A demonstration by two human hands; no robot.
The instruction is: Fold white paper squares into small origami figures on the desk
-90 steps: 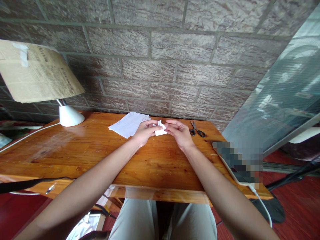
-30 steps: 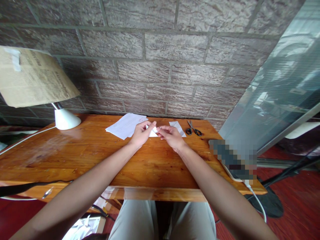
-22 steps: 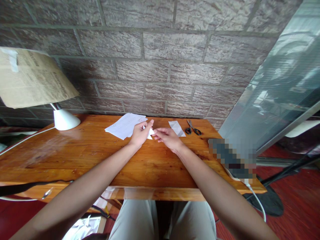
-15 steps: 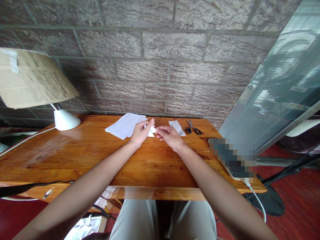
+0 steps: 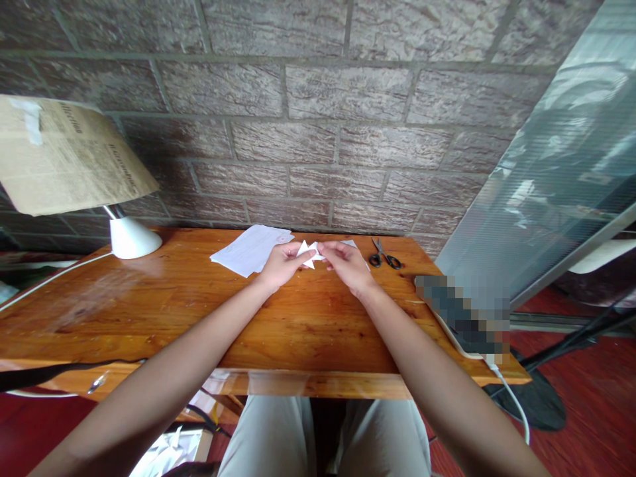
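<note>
From my end, at the left, a lamp (image 5: pixel 84 156) stands on the desk (image 5: pixel 163 308), then a stack of papers (image 5: pixel 248 250). Just beside the stack, the left hand (image 5: pixel 281 266) pinches a folded white paper (image 5: pixel 310 263) under its thumb. The right hand (image 5: pixel 352 266) closes its fingertips on the paper's other end. Another white sheet (image 5: pixel 352 243) lies partly behind that hand, near the scissors (image 5: pixel 382 256). I judge this to be a shaping step on the folds; the next move calls for light, steady fingertip pressure.
</note>
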